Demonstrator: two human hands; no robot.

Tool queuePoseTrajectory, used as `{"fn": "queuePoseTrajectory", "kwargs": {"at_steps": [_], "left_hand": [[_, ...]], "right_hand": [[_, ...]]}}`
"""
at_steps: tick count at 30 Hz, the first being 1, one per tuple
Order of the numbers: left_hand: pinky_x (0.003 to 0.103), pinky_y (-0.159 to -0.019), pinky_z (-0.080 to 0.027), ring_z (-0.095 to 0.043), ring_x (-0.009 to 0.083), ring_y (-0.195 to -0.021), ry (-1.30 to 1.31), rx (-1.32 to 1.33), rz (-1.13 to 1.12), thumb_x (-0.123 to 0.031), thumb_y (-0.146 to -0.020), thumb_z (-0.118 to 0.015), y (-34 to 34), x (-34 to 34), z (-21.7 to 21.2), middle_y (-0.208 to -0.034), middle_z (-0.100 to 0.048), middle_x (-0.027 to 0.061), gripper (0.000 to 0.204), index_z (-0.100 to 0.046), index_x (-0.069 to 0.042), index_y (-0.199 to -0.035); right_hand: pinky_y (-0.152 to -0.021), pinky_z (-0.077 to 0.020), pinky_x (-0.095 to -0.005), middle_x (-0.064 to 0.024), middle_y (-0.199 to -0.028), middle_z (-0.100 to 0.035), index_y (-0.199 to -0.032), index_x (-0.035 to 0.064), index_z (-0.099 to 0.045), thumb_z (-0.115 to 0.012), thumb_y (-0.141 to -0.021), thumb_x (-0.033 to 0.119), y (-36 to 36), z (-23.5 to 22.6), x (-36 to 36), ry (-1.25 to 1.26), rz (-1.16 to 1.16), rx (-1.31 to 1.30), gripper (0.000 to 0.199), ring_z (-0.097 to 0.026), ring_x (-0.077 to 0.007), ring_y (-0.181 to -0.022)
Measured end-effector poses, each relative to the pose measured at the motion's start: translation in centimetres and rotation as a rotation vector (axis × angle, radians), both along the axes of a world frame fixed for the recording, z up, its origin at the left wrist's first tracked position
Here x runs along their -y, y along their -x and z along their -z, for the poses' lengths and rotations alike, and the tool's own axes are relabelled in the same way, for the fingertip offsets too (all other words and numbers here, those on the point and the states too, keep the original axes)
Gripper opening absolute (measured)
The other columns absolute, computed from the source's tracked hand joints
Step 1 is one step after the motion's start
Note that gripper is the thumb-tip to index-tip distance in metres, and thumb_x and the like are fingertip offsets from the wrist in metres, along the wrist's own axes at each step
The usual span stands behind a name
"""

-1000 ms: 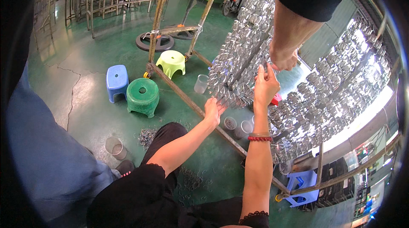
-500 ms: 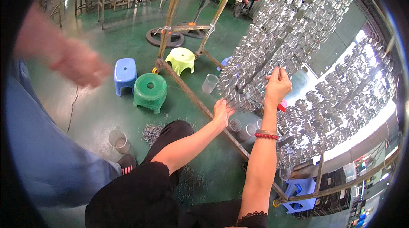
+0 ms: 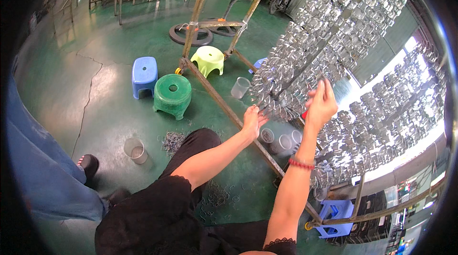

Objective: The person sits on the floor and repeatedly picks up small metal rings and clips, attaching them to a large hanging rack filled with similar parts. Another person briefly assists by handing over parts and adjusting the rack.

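Small shiny metal parts (image 3: 329, 31) hang in dense rows from a rack frame in front of me on the right. At the lower left edge of this hanging bunch is my left hand (image 3: 252, 122). Its thumb and index finger pinch at a hanging piece too small to make out, while the other fingers stretch out. My right hand (image 3: 322, 107), a red bead bracelet (image 3: 301, 163) on its wrist, is raised in front of the rows. A small dark piece shows between its pinched fingertips; its kind is unclear.
A rusty rack bar (image 3: 217, 95) crosses before me. Clear plastic cups (image 3: 285, 141) stand below the parts. Loose wire hooks (image 3: 174, 143) litter the floor by my knee. Green (image 3: 172, 94), blue (image 3: 144, 75) and yellow stools (image 3: 208, 59) stand ahead. Someone's jeans-clad leg (image 3: 43, 159) is at left.
The other person's blurred arm has left the view at upper left, and their feet have shifted. My right hand has moved slightly right, its fingers more extended. My left hand stays at the bunch's edge.
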State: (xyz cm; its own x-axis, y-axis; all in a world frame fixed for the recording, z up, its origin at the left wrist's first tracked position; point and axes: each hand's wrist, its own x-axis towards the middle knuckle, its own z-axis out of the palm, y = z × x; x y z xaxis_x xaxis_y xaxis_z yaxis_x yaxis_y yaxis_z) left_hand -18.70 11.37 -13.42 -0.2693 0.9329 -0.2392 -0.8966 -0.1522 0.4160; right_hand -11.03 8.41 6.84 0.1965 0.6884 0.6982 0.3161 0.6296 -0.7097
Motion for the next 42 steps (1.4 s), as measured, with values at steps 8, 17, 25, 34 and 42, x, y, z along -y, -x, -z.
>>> {"fn": "queuePoseTrajectory", "kwargs": {"at_steps": [8, 17, 25, 34, 42], "left_hand": [[0.050, -0.095, -0.045, -0.048, 0.0363, -0.118, 0.019, 0.167, 0.087, -0.016, -0.094, -0.040, 4.5, 0.0, 4.1, -0.134, -0.041, 0.0235, 0.048, -0.026, 0.002, -0.137], [0.049, -0.105, -0.031, -0.037, 0.0301, -0.128, -0.232, -1.449, 0.320, -0.025, -0.090, -0.049, 4.7, -11.6, 9.4, -0.137, -0.043, 0.0065, 0.044, -0.042, -0.018, -0.133], [0.048, -0.102, -0.034, -0.039, 0.0310, -0.126, -0.327, -1.606, 0.311, -0.026, -0.089, -0.052, 5.5, -21.5, 15.3, -0.137, -0.042, 0.0083, 0.043, -0.045, -0.017, -0.130], [0.045, -0.098, -0.038, -0.042, 0.0321, -0.123, -0.337, -1.619, 0.239, -0.026, -0.087, -0.055, -0.1, -25.9, 22.5, -0.138, -0.041, 0.0104, 0.042, -0.049, -0.017, -0.127], [0.043, -0.095, -0.042, -0.044, 0.0330, -0.121, -0.358, -1.643, 0.026, -0.027, -0.086, -0.058, -3.1, -28.0, 28.7, -0.138, -0.040, 0.0122, 0.041, -0.052, -0.017, -0.125]], "right_hand": [[-0.042, -0.0397, -0.0221, -0.0033, -0.061, -0.060, -0.111, 0.0020, -0.065, -0.060, -0.088, 0.011, -10.6, 16.0, 15.5, 0.686, -0.181, 0.386, 0.025, -0.048, -0.0059, -0.044], [-0.057, -0.0485, -0.0234, -0.0077, -0.074, -0.066, -0.110, 0.0005, -0.064, -0.060, -0.084, 0.005, -15.4, 20.2, 23.6, 0.960, -0.306, 0.663, 0.027, -0.058, -0.0082, -0.059], [-0.059, -0.0488, -0.0218, -0.0080, -0.074, -0.067, -0.111, 0.0027, -0.064, -0.061, -0.083, 0.005, -19.5, 19.2, 24.1, 1.063, -0.126, 0.643, 0.028, -0.059, -0.0081, -0.060], [-0.061, -0.0498, -0.0281, -0.0123, -0.075, -0.068, -0.114, 0.0042, -0.062, -0.056, -0.089, 0.017, -20.0, 18.4, 25.2, 0.981, -0.083, 0.693, 0.029, -0.061, -0.0139, -0.062], [-0.067, -0.0501, -0.0326, -0.0178, -0.082, -0.066, -0.112, 0.0042, -0.063, -0.056, -0.087, 0.016, -17.4, 17.2, 24.4, 0.831, -0.131, 0.753, 0.028, -0.063, -0.0243, -0.069]]}}
